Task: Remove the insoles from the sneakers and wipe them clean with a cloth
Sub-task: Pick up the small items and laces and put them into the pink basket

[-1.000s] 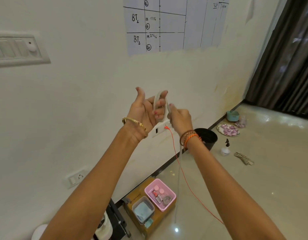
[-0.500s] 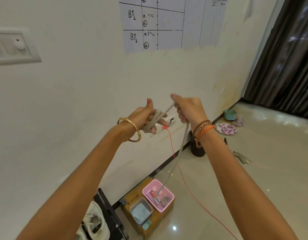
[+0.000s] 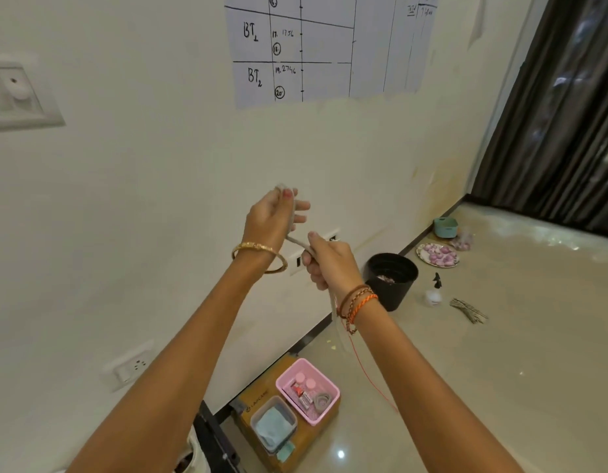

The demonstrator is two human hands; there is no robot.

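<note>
A pale grey shoelace [image 3: 296,243] stretches between both hands, held up in front of the wall. My left hand [image 3: 273,218] pinches its upper end between thumb and fingers, with the lace running down across the palm. My right hand [image 3: 326,264] grips the lace lower down, and the loose tail [image 3: 336,322] hangs below my wrist. A sliver of a white sneaker [image 3: 193,455] shows at the bottom edge, mostly hidden by my left arm. A light blue cloth [image 3: 273,426] lies in a clear tub on the floor. No insole is in view.
On a cardboard box [image 3: 258,394] sit the clear tub and a pink basket [image 3: 329,404] of small items. A black rack [image 3: 217,442] stands by the wall. Further right are a black bucket [image 3: 391,278], a spray bottle [image 3: 434,295] and a plate [image 3: 437,256].
My left hand has risen and turned with the lace end. My right hand has dropped below and closer to it, drawing the lace short between them.
</note>
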